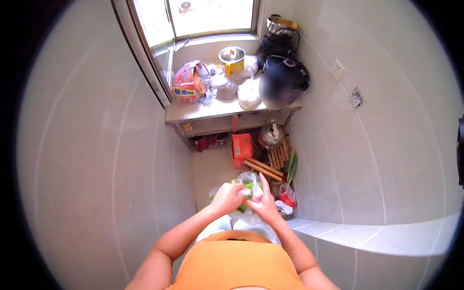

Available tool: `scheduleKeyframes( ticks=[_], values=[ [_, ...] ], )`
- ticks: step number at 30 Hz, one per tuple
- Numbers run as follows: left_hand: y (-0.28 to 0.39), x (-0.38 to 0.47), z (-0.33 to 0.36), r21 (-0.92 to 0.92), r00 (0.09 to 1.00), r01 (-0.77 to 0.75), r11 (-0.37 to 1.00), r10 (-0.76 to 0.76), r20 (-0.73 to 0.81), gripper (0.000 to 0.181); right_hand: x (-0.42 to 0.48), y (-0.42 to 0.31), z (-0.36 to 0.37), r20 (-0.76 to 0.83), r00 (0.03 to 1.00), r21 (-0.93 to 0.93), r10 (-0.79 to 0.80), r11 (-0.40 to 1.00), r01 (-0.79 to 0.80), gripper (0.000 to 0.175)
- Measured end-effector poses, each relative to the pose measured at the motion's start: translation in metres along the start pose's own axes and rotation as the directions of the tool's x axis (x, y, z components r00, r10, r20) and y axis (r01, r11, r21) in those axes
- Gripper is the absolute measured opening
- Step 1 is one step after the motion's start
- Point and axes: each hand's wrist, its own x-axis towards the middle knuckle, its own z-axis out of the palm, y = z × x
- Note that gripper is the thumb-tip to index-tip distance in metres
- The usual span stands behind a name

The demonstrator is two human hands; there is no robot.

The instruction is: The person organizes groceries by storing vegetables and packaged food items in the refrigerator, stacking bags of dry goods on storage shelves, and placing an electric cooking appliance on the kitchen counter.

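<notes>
A clear plastic bag (250,217) with green vegetables (248,185) inside is held up in front of my body. My left hand (227,197) grips the bag's upper part, fingers curled and thumb towards the middle. On the other side, my right hand (267,206) pinches the bag's edge, with one finger pointing up and away. Both hands are close together at the bag's mouth. The exact kind of vegetable cannot be told, since plastic and fingers cover much of it.
Ahead stands a table (185,111) with a yellow-handled metal pot (232,58), filled plastic bags (249,95) and a black appliance (302,74). On the floor are a red box (241,145), wooden slats (264,169) and green onions (292,166). Tiled walls (137,145) rise on both sides.
</notes>
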Motion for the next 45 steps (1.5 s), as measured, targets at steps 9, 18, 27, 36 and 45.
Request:
scheduleKeyframes(
  ticks=[9,18,27,36,45],
  values=[
    [0.029,0.157,-0.044,-0.16,0.899,-0.431,0.888,0.438,0.014,0.01,0.139,-0.037,-0.033,0.218,0.973,0.464,0.072,0.87,-0.168,0.03],
    [-0.002,0.367,-0.136,-0.631,0.929,0.135,0.764,0.123,0.348,0.025,0.266,-0.03,-0.012,-0.276,0.874,0.416,0.399,0.87,-0.266,0.019],
    [-0.174,0.566,-0.174,-0.844,0.884,0.238,0.48,-0.466,-0.015,0.068,0.308,-0.04,-0.008,-0.482,0.658,0.537,0.578,0.789,-0.299,0.02],
    [-0.205,0.614,-0.163,-0.855,0.747,0.371,0.361,-0.663,0.045,0.059,0.303,-0.038,-0.022,-0.444,0.584,0.612,0.68,0.706,-0.357,0.017],
    [-0.211,0.626,-0.167,-0.839,0.825,0.352,0.414,-0.56,0.07,0.044,0.257,-0.009,-0.049,-0.505,0.535,0.592,0.677,0.723,-0.356,0.017]
  ],
)
